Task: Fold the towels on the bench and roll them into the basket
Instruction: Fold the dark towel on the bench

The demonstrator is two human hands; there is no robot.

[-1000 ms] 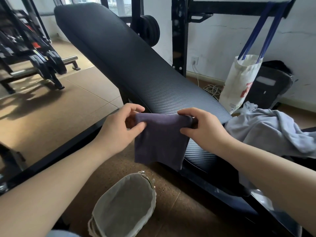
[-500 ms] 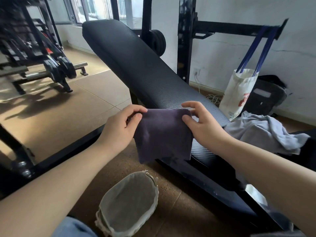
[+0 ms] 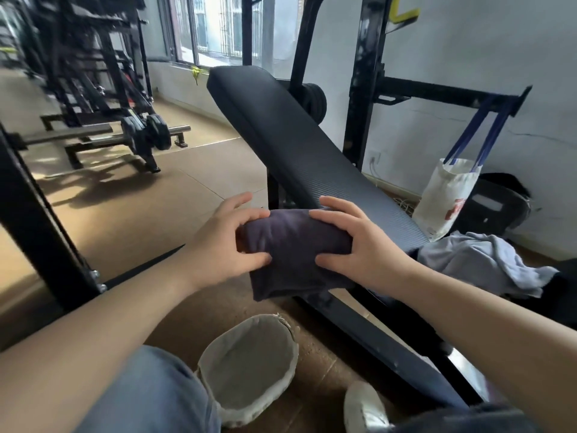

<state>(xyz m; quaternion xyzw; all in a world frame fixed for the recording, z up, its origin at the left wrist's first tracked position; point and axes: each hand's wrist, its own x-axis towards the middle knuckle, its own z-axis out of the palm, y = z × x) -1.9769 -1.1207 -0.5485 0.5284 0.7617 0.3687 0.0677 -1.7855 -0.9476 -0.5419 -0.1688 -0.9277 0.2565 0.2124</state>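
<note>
Both hands are on it! The left hand (image 3: 218, 245) and the right hand (image 3: 359, 245) clamp the dark purple cloth towel (image 3: 293, 245) from either end, right at the near edge of the black ribbed-vinyl padded table (image 3: 281, 135). The left fingers (image 3: 249, 215) curl over the top of the bundle with the thumb tucked against the front. The right fingers (image 3: 337, 207) mirror them, spread across the top with the thumb below, so the cloth is squeezed into a thick roll between the two hands.

That two-ended hold makes sense: gripped at one side only, the roll would likely loosen. A loose flap hangs from the underside past the table's edge, so I judge the rolling unfinished, and that tail needs winding in. Whether the roll rests on the padding or sits just off it, I cannot tell.

Below on the floor stands the round grey fabric-lined basket (image 3: 249, 360), mouth up, nothing visible inside. It sits right under the work, so a finished roll has only a short drop. Off to the right, a crumpled pale grey towel (image 3: 480, 264) lies heaped at the table's low end, near the right hand.
</note>
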